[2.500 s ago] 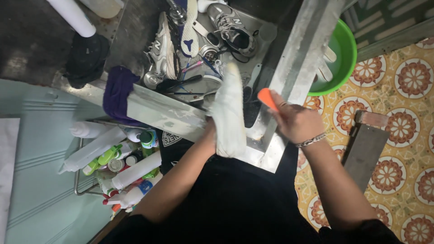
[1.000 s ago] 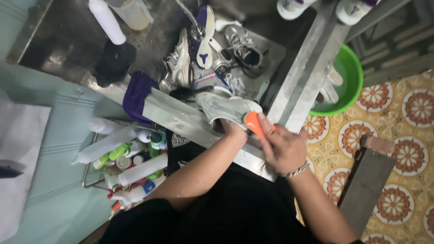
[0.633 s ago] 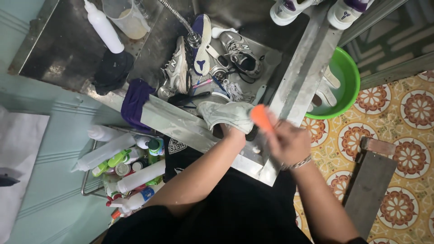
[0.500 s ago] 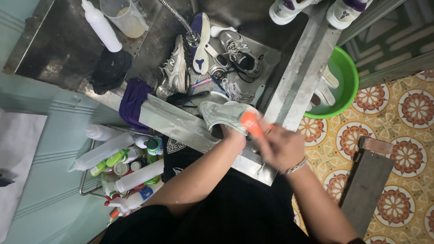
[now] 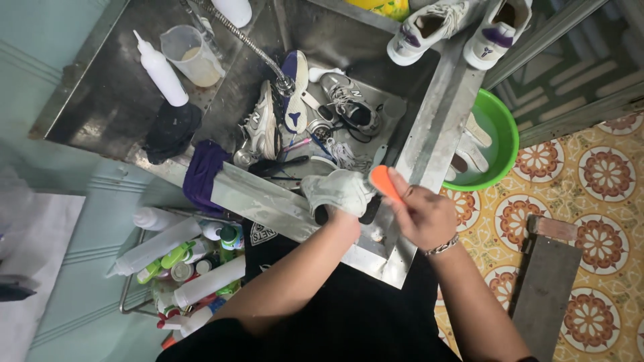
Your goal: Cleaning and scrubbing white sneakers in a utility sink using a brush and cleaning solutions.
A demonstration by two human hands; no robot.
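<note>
One white shoe [image 5: 335, 190] over left hand [image 5: 342, 218], lying crosswise, right hand [image 5: 422, 214] fingers gripping orange brush [image 5: 382, 181].

A dull, scratched stainless-steel sink [image 5: 429, 144] with a water-streaked rim holds a wet, off-white cloth sneaker [image 5: 337, 191], matt and grimy. The right hand [image 5: 424, 216] grips a smooth, glossy orange plastic brush handle [image 5: 384, 182]. A shiny green plastic basin [image 5: 504, 134] sits on glazed, patterned floor tiles [image 5: 604, 171]. A soft purple cloth rag [image 5: 203, 173] drapes over the rim. A ribbed metal hose [image 5: 248, 45] gleams.
</note>
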